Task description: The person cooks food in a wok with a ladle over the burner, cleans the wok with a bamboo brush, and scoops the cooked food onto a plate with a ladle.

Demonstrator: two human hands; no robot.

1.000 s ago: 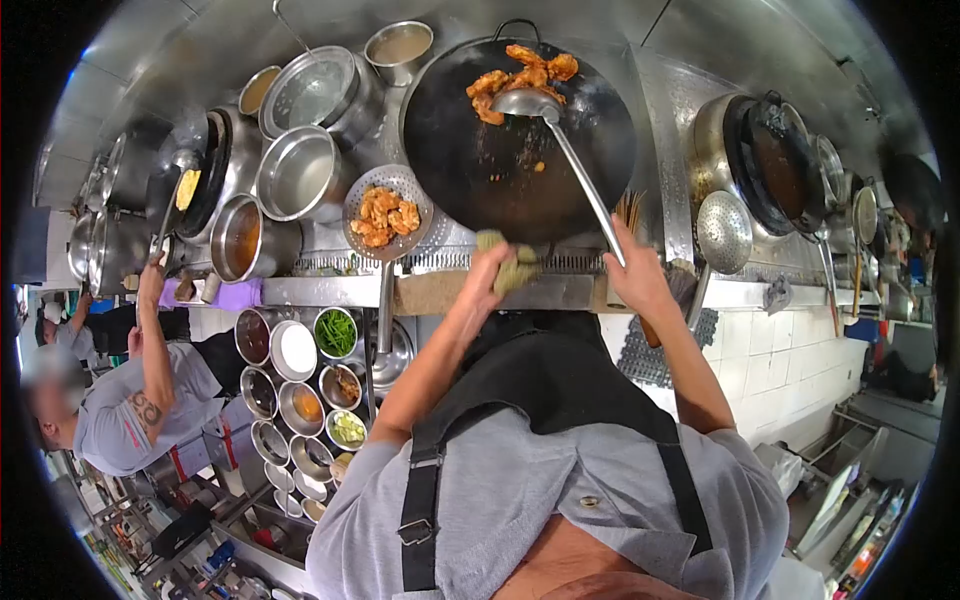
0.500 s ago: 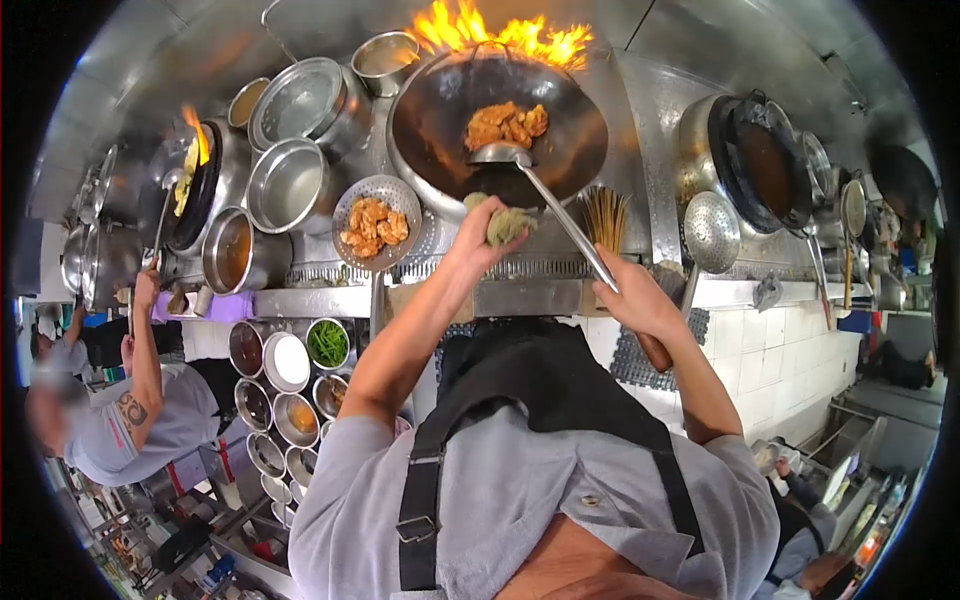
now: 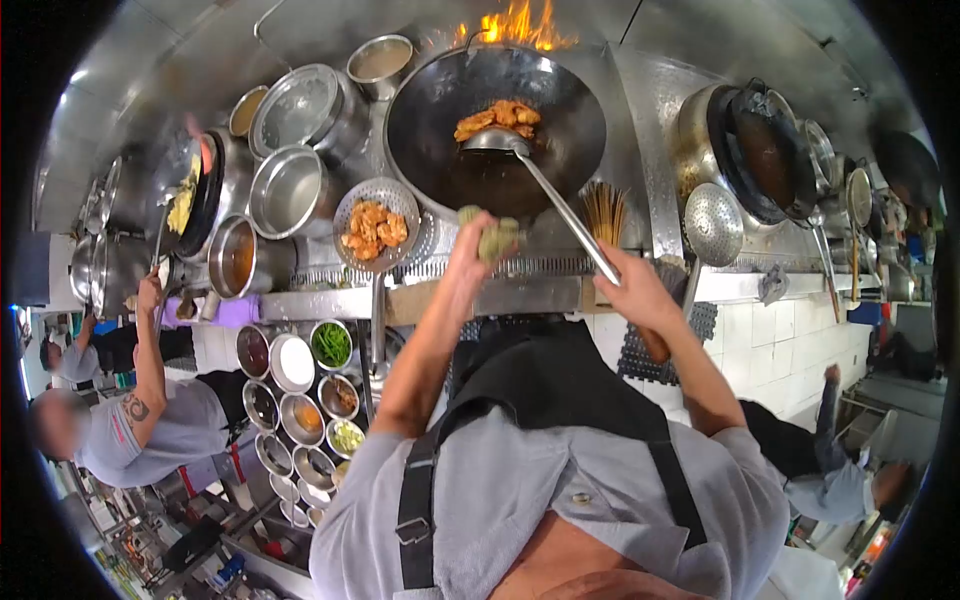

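Note:
My left hand [image 3: 470,248] is closed on a folded greenish cloth [image 3: 497,238] at the near rim of the big black wok [image 3: 420,125]. In my right hand [image 3: 636,292] is the long handle of a steel ladle [image 3: 497,140], whose wooden end points down toward my forearm. The ladle's bowl rests inside the wok, against the near side of browned fried pieces [image 3: 512,114]. More fried pieces [image 3: 374,229] lie in a perforated strainer [image 3: 351,200] left of the wok.
Flames [image 3: 520,24] rise behind the wok. Metal pots [image 3: 287,190] stand at left, a bamboo brush [image 3: 604,215] beside the wok at right. Another strainer [image 3: 713,225] lies near a second wok [image 3: 765,150]. Ingredient bowls [image 3: 291,363] sit below left. Co-workers [image 3: 165,420] are at both sides.
First the wok tilted and drew nearer as flames flared behind it; now it is tilted less and the flames are smaller. The fried pieces have shifted from the far rim toward the wok's middle.

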